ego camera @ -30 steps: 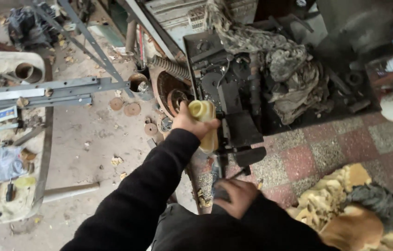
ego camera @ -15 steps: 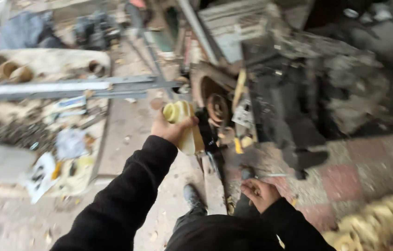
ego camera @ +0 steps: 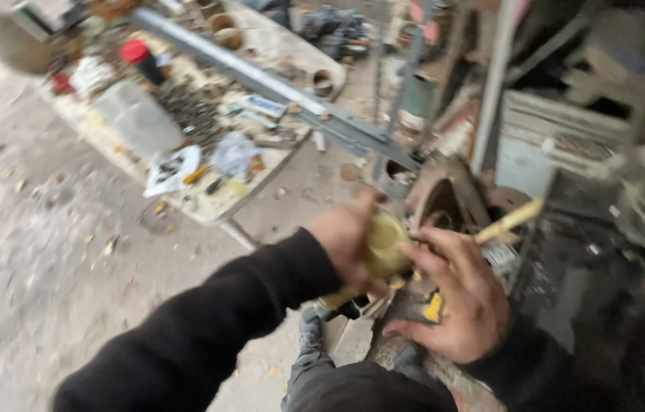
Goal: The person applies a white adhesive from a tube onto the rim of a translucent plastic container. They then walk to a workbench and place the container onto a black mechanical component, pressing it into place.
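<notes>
A worker's left hand (ego camera: 349, 240) grips a pale yellow plastic cup-shaped container (ego camera: 383, 246) at chest height above a grimy dark machine (ego camera: 566, 252), while the open right hand (ego camera: 452, 301) closes in; steadying it two-handed seems wise.

A cluttered tabletop (ego camera: 208, 210) carries a red-capped dark bottle (ego camera: 142, 61), a clear plastic jug (ego camera: 138, 118) and crumpled paper (ego camera: 172, 169) — a long grey metal rail (ego camera: 277, 84) lies across it.
</notes>
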